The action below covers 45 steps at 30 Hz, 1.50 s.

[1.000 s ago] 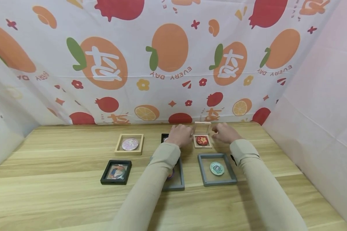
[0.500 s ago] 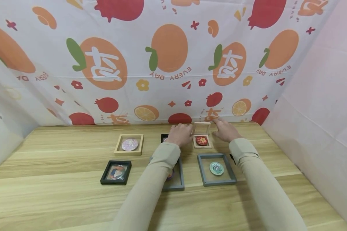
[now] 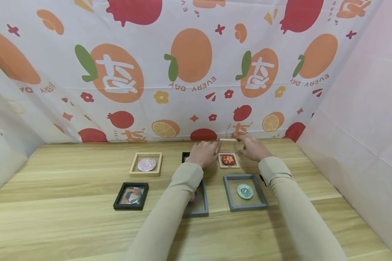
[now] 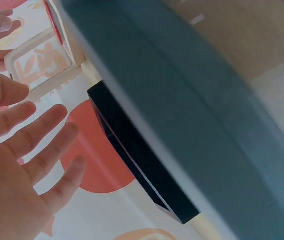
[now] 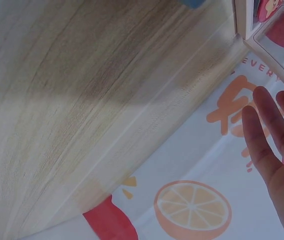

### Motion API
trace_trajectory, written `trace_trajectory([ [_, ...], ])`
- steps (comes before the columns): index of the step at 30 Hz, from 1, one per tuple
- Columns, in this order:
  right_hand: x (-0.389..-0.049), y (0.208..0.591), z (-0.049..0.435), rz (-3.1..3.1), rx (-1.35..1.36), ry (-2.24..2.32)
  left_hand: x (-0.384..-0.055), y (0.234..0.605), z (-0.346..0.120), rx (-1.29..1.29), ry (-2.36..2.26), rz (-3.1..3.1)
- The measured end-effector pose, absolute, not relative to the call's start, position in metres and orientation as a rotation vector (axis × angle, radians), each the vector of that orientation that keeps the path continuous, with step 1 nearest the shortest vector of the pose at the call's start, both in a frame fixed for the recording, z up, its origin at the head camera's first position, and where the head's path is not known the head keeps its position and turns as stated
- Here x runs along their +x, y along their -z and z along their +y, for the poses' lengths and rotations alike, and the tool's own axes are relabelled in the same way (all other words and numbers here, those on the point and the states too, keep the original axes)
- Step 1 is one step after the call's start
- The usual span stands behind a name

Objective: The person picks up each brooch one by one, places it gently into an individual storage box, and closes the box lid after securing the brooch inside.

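A small pale wooden box (image 3: 229,167) holds a red badge with a yellow star (image 3: 228,159). Its clear-paned lid (image 3: 228,140) stands raised at the back. My left hand (image 3: 202,154) is at the box's left side; the left wrist view shows its fingers spread, the thumb near the lid (image 4: 42,65). To the right, my right hand (image 3: 253,148) reaches its fingertips to the lid's upper right edge. In the right wrist view that hand's fingers (image 5: 262,145) are extended, some of them behind the lid. Whether either hand touches the lid, I cannot tell.
Grey frames (image 3: 248,207) (image 3: 196,214) lie nearer, the left one partly under my left forearm. A black frame (image 3: 184,156) is mostly hidden by my left hand. Further left are a wooden frame (image 3: 145,173) and another black frame (image 3: 129,206). A fruit-print cloth (image 3: 189,101) hangs behind.
My right hand has moved up and inward from beside the box to the lid's top edge, its fingers straightening. The left hand has barely moved; the lid stays raised.
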State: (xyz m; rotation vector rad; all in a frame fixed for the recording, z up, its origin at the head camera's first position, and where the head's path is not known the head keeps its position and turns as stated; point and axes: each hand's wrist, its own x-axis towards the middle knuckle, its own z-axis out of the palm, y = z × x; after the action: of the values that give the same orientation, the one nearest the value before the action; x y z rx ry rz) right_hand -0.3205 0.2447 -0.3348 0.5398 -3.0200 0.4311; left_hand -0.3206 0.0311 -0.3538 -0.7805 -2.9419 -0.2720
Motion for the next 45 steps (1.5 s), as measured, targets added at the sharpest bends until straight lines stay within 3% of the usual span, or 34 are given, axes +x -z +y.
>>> trace_trajectory([
  [11,-0.323,0.342,0.244,-2.963,0.682,-0.425,-0.318,0.355,0.03,-0.759,0.248,-2.973],
  [22,-0.323,0.341,0.246,-3.172,0.778,-0.514,-0.318,0.357,0.037,-0.908,0.389,-3.031],
  [35,-0.322,0.348,0.246,-3.254,0.66,-0.909,-0.324,0.359,0.037,-0.949,0.517,-3.136],
  [45,-0.322,0.345,0.248,-3.321,0.612,-0.829,-0.325,0.358,0.041,-0.923,0.478,-3.189],
])
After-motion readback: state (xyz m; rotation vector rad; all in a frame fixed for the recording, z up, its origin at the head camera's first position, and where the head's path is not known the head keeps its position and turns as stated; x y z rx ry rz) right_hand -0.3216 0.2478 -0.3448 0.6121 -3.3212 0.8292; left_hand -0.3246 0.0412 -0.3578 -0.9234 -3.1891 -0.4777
